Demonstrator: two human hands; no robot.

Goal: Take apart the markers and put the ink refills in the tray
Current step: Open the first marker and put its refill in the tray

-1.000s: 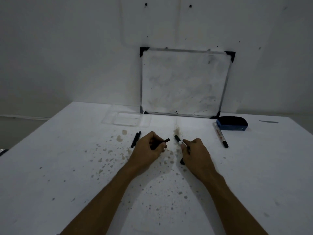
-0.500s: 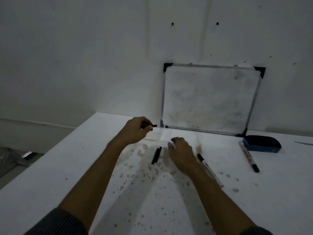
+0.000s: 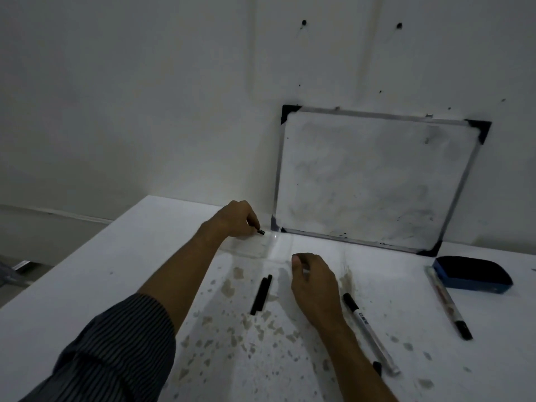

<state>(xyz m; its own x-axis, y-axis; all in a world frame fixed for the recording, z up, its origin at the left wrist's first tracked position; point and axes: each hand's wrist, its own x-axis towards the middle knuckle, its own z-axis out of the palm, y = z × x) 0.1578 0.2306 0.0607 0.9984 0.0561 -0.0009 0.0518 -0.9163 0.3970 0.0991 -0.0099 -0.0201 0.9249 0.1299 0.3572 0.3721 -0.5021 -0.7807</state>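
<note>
Most of the short black ink refill (image 3: 262, 232) is hidden inside the left hand's (image 3: 236, 217) grip; the clear plastic tray's (image 3: 251, 248) edges barely show.

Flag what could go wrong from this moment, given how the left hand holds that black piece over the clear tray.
1. The left hand pinches the small black piece by one end above the clear tray; the tray is hard to see, so the drop could miss it.
2. The right hand rests beside the two black pieces and the marker; a nudge might roll them.
</note>
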